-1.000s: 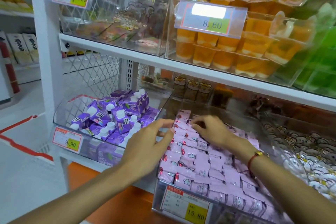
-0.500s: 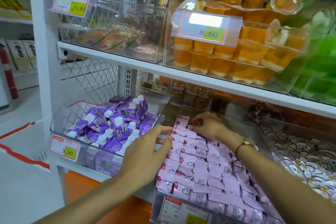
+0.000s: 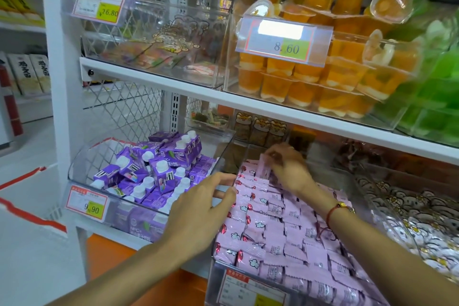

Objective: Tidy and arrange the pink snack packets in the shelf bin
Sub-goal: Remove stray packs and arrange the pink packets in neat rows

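I see a white lower shelf (image 3: 129, 236) carrying a clear bin (image 3: 218, 278) of pink packets (image 3: 273, 226) beside a bin of purple cartons (image 3: 159, 169); the upper shelf (image 3: 198, 92) bears orange jelly cups (image 3: 310, 82).

White shop shelving (image 3: 159, 82) with wire-mesh backing (image 3: 124, 109), pale floor (image 3: 29, 268).

We record the snack packets (image 3: 275, 228) as pale pink, printed with small white cloud shapes and red marks at one end. Cartons (image 3: 159, 169) in the neighbouring bin: purple with white caps. Jelly cups (image 3: 305, 82) above: orange over a cream base; cups (image 3: 432, 107) beside them: green. Price tags (image 3: 285, 41) show red borders and yellow-green patches. Shelf (image 3: 173, 87): white. Bracelet (image 3: 334, 211): red cord, gold bead.
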The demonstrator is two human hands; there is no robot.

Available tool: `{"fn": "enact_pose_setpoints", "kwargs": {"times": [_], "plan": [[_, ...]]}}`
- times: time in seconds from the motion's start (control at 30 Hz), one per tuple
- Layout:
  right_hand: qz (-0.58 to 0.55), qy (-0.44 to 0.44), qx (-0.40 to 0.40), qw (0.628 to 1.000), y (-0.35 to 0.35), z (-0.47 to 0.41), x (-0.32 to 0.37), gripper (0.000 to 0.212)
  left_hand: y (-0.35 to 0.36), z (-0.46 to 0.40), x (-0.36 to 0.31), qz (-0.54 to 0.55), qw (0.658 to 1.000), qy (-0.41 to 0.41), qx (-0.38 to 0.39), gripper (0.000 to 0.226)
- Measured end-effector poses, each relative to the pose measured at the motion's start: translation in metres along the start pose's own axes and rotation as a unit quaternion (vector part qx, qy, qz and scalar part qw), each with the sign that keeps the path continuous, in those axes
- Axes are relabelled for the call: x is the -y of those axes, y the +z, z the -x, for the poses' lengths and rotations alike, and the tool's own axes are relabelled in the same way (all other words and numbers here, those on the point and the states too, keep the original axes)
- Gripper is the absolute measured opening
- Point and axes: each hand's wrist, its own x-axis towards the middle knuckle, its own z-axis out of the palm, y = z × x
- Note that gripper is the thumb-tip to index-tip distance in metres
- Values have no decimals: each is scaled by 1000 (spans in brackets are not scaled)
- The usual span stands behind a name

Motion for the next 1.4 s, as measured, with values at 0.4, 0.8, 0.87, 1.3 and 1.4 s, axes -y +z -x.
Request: {"fn": "enact_pose_setpoints", "kwargs": {"times": [0.4, 0.8, 0.87, 1.3, 1.4], "plan": [[-501, 309, -168, 791, -54, 80, 57, 22, -7, 3, -26, -34, 975, 215, -40, 70], [-301, 125, -65, 943, -68, 104, 78, 48, -8, 4, -42, 323, 944, 64, -19, 13], [-238, 23, 28, 971, -68, 108, 78, 49, -10, 3, -43, 333, 941, 47, -32, 15], [-76, 54, -101, 991, -53, 60, 41, 33, -11, 2, -24, 126, 986, 98, -44, 46], [-88, 107, -82, 987, -40, 36, 26, 40, -6, 0, -14, 106, 991, 71, -34, 43]]}}
